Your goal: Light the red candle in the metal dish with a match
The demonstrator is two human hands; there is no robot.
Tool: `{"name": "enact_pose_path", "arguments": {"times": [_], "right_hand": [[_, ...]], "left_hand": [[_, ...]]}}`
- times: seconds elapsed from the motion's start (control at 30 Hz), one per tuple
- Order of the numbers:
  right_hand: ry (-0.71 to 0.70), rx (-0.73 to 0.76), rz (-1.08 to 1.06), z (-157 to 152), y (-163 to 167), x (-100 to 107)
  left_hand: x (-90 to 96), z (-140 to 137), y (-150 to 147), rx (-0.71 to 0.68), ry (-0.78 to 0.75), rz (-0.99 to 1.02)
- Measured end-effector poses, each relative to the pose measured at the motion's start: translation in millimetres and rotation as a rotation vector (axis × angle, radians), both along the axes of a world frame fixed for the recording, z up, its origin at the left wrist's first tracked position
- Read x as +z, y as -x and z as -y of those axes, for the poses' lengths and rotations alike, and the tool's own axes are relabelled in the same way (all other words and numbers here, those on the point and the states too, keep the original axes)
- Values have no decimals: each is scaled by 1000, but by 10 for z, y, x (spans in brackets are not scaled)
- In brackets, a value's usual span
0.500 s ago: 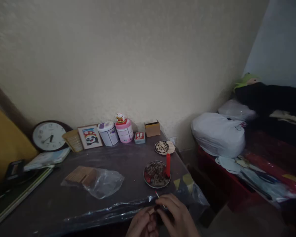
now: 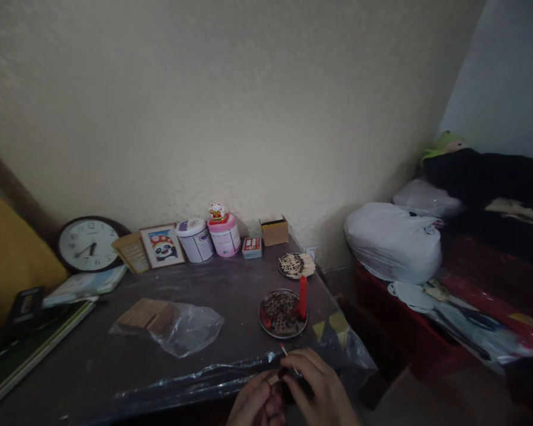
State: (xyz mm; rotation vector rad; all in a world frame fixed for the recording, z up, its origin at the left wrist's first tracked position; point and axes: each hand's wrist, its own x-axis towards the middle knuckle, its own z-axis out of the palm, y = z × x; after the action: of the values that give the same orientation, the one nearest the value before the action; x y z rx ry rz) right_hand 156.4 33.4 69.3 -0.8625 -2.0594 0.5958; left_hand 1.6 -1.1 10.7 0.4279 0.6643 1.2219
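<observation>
Match pinched against a small box at the near desk edge, both hands low in frame.

Right hand curled, fingertips pinching a thin red-tipped wooden match, head pointing up and away; tilt looks like a striking angle against the small dark box that the left hand grips with fingers closed round it. Box mostly hidden, type unclear. Just beyond: round metal dish of dark burnt bits with an upright red candle at its right edge, likely placed close for reach. Further back, small plate of loose matchsticks. Dark plastic-covered desk underneath.
</observation>
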Motion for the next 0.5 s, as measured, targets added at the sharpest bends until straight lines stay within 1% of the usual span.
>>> {"name": "enact_pose_path", "arguments": {"times": [0.2,0.37,0.5], "right_hand": [[1,-13,9,6,-7,2],[-2,-8,-6,1,3,11],[33,-20,-29,-8,12,-21]], "left_hand": [[9,4,1,-12,25,-8],[20,6,-12,7,2,-29],[43,-2,-2,21,10,-43]]}}
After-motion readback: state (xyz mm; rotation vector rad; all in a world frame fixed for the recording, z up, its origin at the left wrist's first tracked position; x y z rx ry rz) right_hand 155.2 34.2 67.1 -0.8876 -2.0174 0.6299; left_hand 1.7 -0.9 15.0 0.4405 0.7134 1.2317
